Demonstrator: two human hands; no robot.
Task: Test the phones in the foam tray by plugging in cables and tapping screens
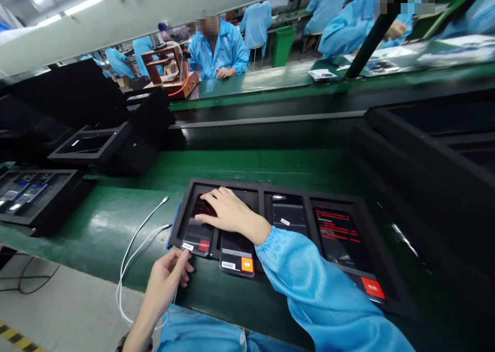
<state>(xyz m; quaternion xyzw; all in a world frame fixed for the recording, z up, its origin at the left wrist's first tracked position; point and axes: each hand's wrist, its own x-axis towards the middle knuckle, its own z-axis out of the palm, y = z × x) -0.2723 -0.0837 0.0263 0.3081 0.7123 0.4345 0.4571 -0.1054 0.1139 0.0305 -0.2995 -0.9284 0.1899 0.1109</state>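
Observation:
A black foam tray (262, 223) holds several dark smartphones in a row. My right hand (230, 213) is over the tray's left part, fingers spread, its fingertips over the screen of the leftmost phone (198, 231). Under my right wrist lies a second phone (237, 254) with an orange square on its screen, its lower end over the tray's front edge. My left hand (168, 274) is at the leftmost phone's lower end, fingers curled and thumb by its white label. What those fingers hold, if anything, is hidden. Farther right lie a phone with a white sticker (288, 215) and a phone showing red text (340, 228).
White cables (133, 244) lie left of the tray on the green bench (104, 220). Black foam boxes (127, 140) stand at the left, and more black foam trays (436, 151) at the right. A person in a blue smock (220, 48) sits across the bench.

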